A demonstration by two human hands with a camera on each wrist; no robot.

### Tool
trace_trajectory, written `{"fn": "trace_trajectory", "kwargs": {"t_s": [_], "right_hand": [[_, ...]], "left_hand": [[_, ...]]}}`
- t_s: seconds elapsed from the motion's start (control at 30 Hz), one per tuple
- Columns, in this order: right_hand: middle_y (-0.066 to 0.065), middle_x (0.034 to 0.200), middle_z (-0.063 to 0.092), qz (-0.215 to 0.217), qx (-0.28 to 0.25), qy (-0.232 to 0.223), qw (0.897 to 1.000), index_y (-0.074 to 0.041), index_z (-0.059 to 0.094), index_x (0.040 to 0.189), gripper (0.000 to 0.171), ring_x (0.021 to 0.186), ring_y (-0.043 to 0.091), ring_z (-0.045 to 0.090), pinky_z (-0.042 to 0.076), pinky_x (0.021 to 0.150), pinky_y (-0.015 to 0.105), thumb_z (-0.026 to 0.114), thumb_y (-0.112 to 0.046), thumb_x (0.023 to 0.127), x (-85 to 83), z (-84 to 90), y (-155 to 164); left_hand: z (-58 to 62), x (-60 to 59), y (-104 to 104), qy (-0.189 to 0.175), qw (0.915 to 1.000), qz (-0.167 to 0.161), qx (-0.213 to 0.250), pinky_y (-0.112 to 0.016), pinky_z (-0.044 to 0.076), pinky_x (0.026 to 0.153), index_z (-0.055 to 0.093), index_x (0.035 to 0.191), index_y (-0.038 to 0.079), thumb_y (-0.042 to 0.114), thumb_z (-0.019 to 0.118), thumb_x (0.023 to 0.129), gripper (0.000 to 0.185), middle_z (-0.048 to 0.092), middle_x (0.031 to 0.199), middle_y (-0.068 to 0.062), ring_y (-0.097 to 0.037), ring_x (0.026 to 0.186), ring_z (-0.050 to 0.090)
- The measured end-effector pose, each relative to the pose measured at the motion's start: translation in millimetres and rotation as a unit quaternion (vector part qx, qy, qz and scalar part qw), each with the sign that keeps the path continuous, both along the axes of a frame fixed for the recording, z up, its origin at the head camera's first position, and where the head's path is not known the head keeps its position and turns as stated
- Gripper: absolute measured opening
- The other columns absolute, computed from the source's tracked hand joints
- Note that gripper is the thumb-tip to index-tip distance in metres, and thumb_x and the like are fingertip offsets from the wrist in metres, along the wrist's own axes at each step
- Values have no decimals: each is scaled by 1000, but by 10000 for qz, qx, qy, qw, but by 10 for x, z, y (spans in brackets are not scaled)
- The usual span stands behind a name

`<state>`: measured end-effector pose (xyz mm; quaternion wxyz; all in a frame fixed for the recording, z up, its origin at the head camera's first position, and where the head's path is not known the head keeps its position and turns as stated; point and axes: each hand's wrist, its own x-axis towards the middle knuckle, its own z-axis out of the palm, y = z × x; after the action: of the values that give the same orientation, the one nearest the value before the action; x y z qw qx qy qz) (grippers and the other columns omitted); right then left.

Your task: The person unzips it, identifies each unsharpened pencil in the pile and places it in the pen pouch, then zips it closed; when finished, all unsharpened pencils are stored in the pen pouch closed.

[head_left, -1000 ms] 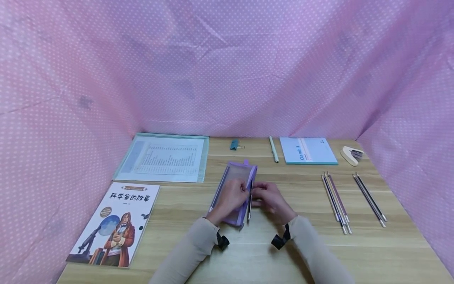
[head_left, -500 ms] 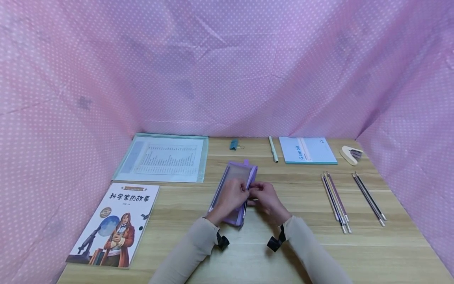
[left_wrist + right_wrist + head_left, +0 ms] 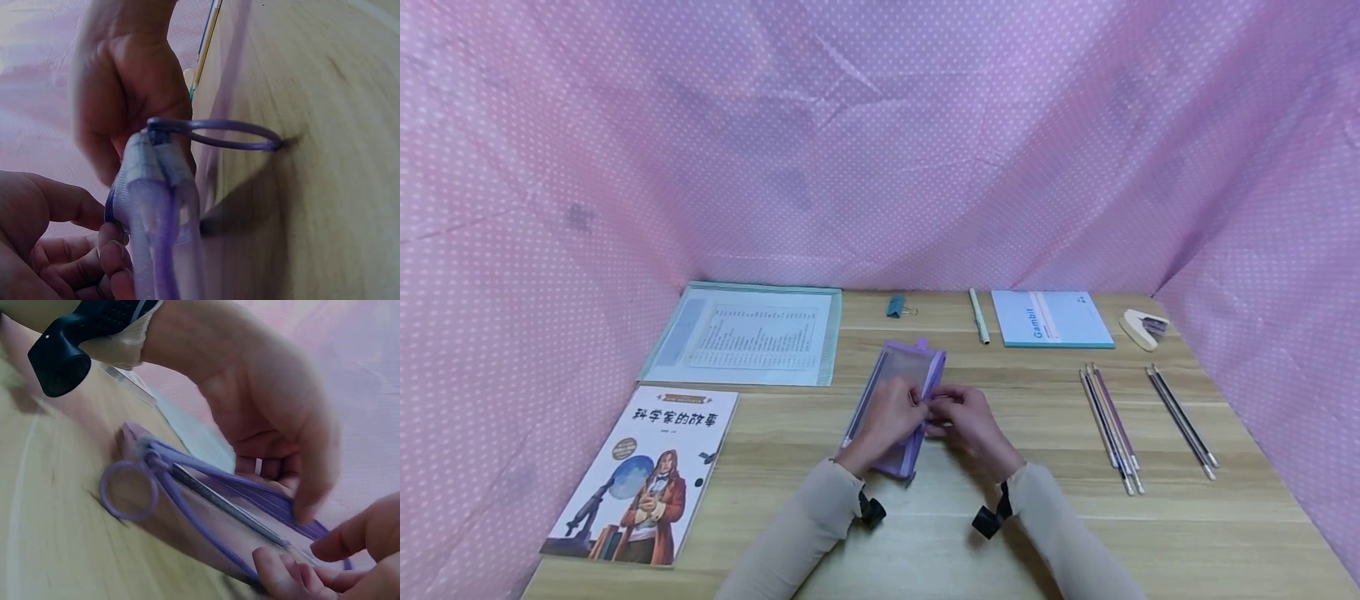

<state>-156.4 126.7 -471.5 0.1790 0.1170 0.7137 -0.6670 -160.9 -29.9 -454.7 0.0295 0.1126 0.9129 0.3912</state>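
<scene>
A purple mesh pencil case lies in the middle of the wooden table, its zipped side parted. My left hand rests across it and pinches the edge of the opening. From the right, my right hand grips the other edge with thumb and fingers. A dark pencil lies between the parted edges in the right wrist view, one end close to my right fingertips. A round zipper pull hangs at one end. Another pencil shows through the mesh along the left side.
A picture book and a document folder lie left. Along the back are a binder clip, a pen, a blue notebook and a white, U-shaped item. Several pencils and two dark pencils lie right.
The pencil beside the case in my right hand has moved left into the opening and no longer shows outside in the head view. My left hand has stayed in place.
</scene>
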Motion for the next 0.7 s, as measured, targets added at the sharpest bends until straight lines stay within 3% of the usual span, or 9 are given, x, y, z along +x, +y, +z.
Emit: {"fn": "trace_trajectory", "kwargs": {"t_s": [0.2, 0.4, 0.5, 0.7], "right_hand": [[17, 118, 64, 46, 544, 264, 9982, 2, 46, 142, 46, 94, 17, 67, 61, 84, 33, 54, -16, 100, 63, 162, 512], [-15, 95, 66, -109, 959, 815, 9920, 11, 38, 143, 56, 87, 4, 67, 61, 80, 27, 56, -22, 102, 85, 305, 1376], [-25, 88, 63, -198, 1357, 933, 9862, 16, 37, 141, 60, 83, 0, 67, 61, 77, 25, 57, -24, 101, 118, 335, 1810], [-25, 84, 61, -116, 2232, 869, 9708, 22, 32, 140, 64, 76, -4, 64, 60, 69, 23, 55, -25, 102, 212, 281, 2506]], "left_hand": [[-11, -6, 6, -45, 10000, 76, 30, -17, 42, 41, 64, 69, 9, 2, 66, 80, 14, 60, 61, 0, -6, 48, 51], [12, 13, 6, -139, 9998, 81, 70, -16, 43, 41, 65, 71, 9, 2, 66, 83, 13, 62, 63, -1, -7, 49, 53], [13, 13, 7, -133, 9999, 93, 41, -16, 43, 41, 65, 71, 9, 2, 66, 83, 14, 62, 64, 0, -7, 50, 53], [-4, 8, 21, -97, 9999, 103, 52, -16, 42, 41, 64, 69, 9, 2, 67, 82, 15, 61, 64, 0, -7, 50, 53]]}}
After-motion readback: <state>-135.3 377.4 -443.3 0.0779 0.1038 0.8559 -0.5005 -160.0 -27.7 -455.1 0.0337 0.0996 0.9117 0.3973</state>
